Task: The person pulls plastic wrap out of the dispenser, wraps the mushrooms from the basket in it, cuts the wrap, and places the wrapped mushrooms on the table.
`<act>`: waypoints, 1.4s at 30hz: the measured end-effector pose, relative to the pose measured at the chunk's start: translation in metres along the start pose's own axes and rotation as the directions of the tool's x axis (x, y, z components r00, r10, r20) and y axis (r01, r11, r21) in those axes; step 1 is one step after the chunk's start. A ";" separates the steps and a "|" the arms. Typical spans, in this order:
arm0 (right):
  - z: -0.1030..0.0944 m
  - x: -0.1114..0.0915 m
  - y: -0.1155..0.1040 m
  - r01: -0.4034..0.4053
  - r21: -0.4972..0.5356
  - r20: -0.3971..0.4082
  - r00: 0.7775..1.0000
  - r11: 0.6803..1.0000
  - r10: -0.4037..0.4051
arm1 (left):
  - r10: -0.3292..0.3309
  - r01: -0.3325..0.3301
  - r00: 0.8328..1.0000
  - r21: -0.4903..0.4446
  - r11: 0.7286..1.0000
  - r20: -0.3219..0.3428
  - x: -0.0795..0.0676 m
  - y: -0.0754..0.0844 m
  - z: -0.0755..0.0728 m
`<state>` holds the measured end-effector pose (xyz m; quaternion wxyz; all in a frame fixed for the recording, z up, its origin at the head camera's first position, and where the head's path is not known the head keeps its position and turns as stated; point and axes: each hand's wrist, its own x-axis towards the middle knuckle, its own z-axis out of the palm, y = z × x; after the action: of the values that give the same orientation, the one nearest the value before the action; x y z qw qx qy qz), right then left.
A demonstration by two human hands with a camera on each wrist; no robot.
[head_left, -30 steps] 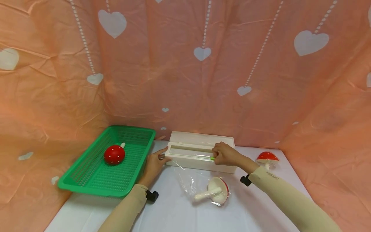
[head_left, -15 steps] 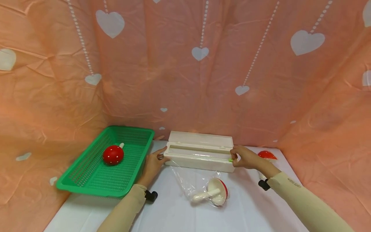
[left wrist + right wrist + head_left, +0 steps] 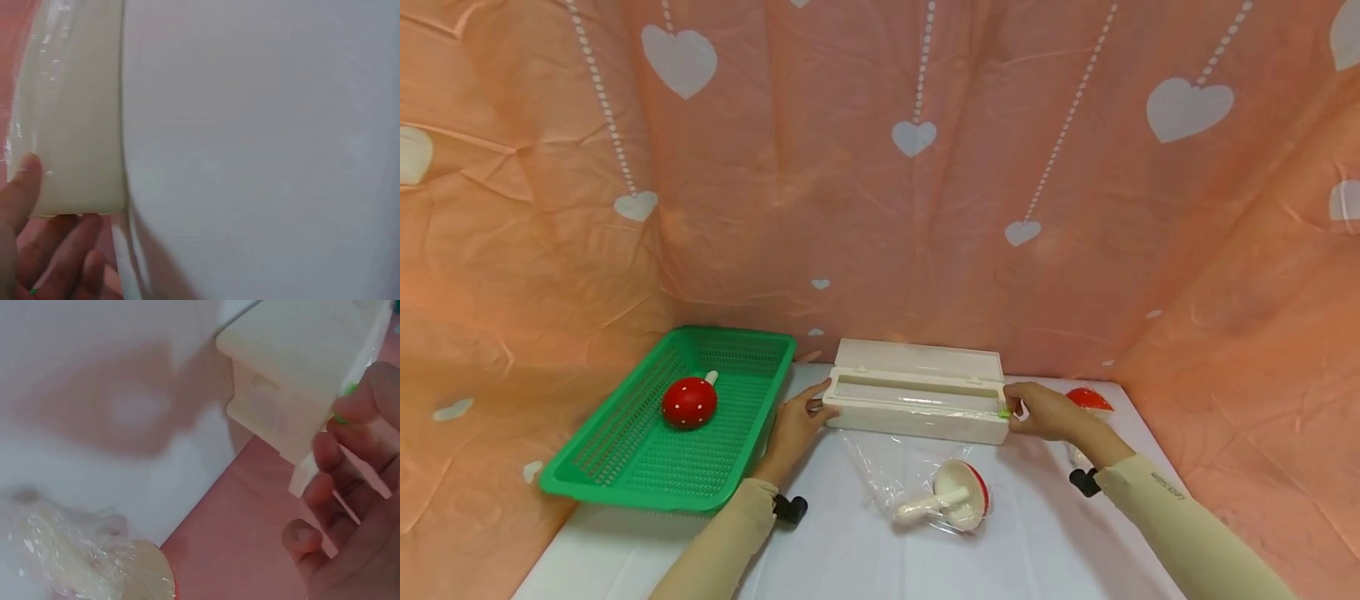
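A white cling film dispenser (image 3: pixel 917 425) stands at the back middle with its lid (image 3: pixel 917 360) raised. My left hand (image 3: pixel 793 429) grips its left end; in the left wrist view the thumb presses the film-covered front of the box (image 3: pixel 81 144), with fingers curled at the end. At the right end, my right hand (image 3: pixel 1048 412) pinches a small green slider (image 3: pixel 1004 413), mostly hidden by the fingers in the right wrist view. Clear film (image 3: pixel 880 471) lies in front, around a toy mushroom (image 3: pixel 957 492) lying on its side.
To the left stands a green basket (image 3: pixel 741 467) holding a red, white-dotted toy mushroom (image 3: pixel 688 403). Another red-capped mushroom (image 3: pixel 1088 398), wrapped in film, lies behind my right wrist. A peach curtain (image 3: pixel 865 208) hangs behind and beside the white table (image 3: pixel 835 550).
My right hand has slid the green slider rightward along the dispenser to its right end. My left hand has kept its grip on the left end. The film in front lies looser.
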<state>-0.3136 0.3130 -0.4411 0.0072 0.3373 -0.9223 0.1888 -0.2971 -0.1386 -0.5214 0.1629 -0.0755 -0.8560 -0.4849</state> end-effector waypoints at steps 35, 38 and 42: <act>0.081 -0.066 -0.062 0.152 0.496 -0.180 0.981 0.855 -0.071 | -0.244 0.257 0.966 -0.320 0.912 0.081 -0.019 0.027 0.001; 0.083 -0.057 -0.067 0.132 0.481 -0.191 0.981 0.867 -0.043 | -0.202 0.221 0.974 -0.259 0.940 0.099 -0.022 0.026 0.001; 0.084 -0.045 -0.076 0.119 0.478 -0.211 0.977 0.870 -0.018 | -0.137 0.145 0.987 -0.106 0.984 0.079 -0.027 0.028 0.000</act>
<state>-0.2219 0.2582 -0.4995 0.0211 0.3402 -0.8265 0.4480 -0.2638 -0.1233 -0.5081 0.0929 -0.0407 -0.8362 -0.5390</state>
